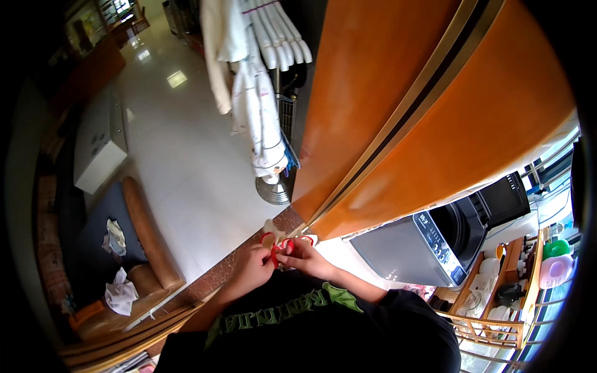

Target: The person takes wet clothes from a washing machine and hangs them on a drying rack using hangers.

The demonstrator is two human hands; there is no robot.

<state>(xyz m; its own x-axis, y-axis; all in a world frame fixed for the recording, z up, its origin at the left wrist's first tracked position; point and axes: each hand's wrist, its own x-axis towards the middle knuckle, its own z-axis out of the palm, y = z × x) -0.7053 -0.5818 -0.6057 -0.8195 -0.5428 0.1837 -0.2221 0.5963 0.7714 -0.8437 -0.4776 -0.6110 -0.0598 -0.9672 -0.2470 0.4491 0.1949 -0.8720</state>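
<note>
In front of my dark T-shirt, both hands hold a thin red looped strip (274,255); its exact kind is hard to tell. My left hand (254,265) pinches it from the left, fingers bent. From the other side, my right hand (305,259) grips it with thumb and fingers close together. The two hands nearly touch. Just beyond the fingers, small pale shapes with some red, perhaps footwear, are partly covered by the hands. They lie near a brown stone threshold (200,282) in the floor.
Ahead stands an orange wooden door (373,102). A rack with hanging white clothes (259,102) rests on a round metal base (275,191). To the right are a washing machine (406,252), lid raised, and a wooden shelf (508,321). A brown sofa (149,238) holds crumpled cloths (121,293).
</note>
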